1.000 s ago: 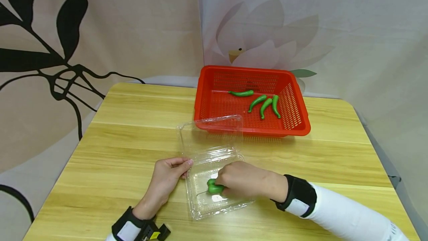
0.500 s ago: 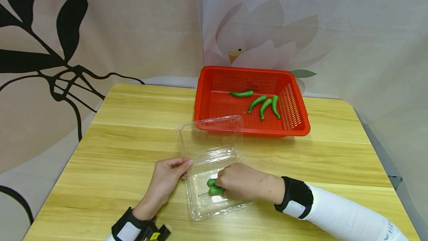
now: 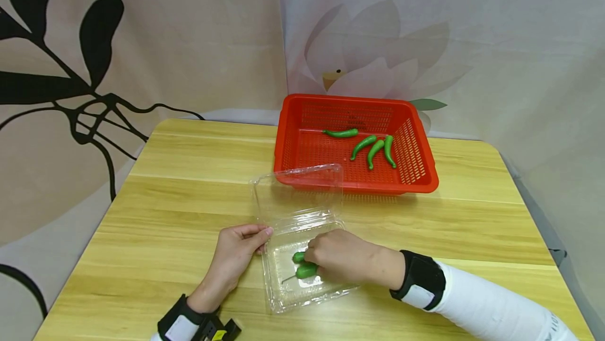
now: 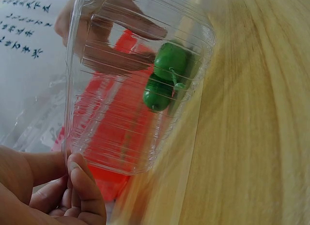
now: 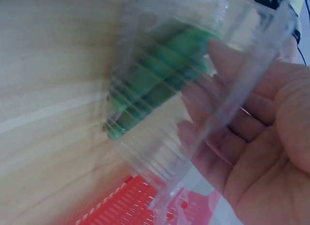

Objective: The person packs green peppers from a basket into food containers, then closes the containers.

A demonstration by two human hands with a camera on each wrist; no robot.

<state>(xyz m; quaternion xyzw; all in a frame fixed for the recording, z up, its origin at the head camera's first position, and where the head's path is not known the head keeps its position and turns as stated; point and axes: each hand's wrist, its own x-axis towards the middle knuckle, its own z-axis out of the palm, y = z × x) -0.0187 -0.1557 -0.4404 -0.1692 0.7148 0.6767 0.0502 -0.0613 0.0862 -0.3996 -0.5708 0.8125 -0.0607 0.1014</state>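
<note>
A clear plastic clamshell box [image 3: 283,291] stands with its lid folded back on the wooden table. My left hand [image 3: 238,249] pinches the box's left rim between thumb and fingers, as the left wrist view also shows at the rim [image 4: 68,113]. Inside the base lie two green chili peppers [image 3: 307,270], side by side, one with a thin stem pointing left. My right hand [image 3: 337,257] reaches over the base and holds the nearer pepper [image 5: 164,55] with thumb and fingertips. Its fingers hide the peppers' right ends in the head view.
Behind the box stands a red plastic basket [image 3: 427,173] holding several green chili peppers [image 3: 364,146]. The clamshell's lid [image 3: 298,191] overlaps the basket's front left corner in the head view. A printed cloth [image 3: 212,41] hangs behind the table [image 3: 156,215].
The nearer pepper in the box has turned slightly under my right hand, showing more of its body and stem. My left hand has stayed on the rim.
</note>
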